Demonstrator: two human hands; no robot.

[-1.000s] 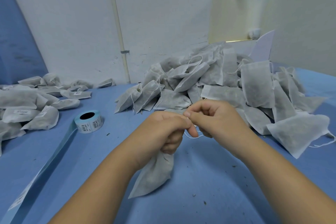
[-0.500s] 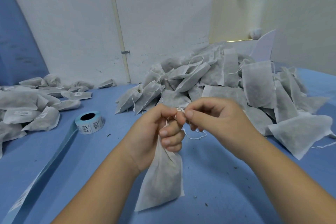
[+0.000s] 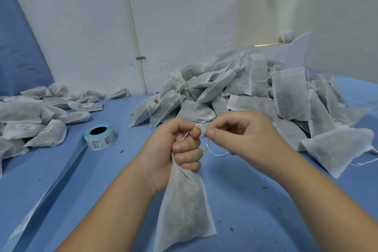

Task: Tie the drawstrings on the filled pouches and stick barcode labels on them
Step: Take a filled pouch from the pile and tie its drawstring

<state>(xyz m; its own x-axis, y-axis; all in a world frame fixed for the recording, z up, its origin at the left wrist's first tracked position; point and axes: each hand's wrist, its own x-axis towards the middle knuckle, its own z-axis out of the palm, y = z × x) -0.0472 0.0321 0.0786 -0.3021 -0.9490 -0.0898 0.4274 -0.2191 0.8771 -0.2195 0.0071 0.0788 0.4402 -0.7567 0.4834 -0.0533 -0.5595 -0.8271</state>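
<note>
Head view: the left hand (image 3: 173, 149) is clenched round the gathered neck of a filled non-woven pouch (image 3: 184, 206), which hangs down to the blue table (image 3: 266, 200), dark speckled filling showing through. The right hand (image 3: 241, 135) pinches its white drawstring (image 3: 217, 155) just beside the left fingers. A heap of untied pouches (image 3: 245, 92) lies behind, labelled pouches (image 3: 30, 116) lie far left, and a barcode label roll (image 3: 101, 138) sits between them. A white wall (image 3: 81, 26) backs the table.

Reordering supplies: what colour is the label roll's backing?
The label roll is light blue; head view.

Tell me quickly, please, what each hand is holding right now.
Left hand: closed, gripping the pouch by its neck.
Right hand: closed, pinching the drawstring.
</note>
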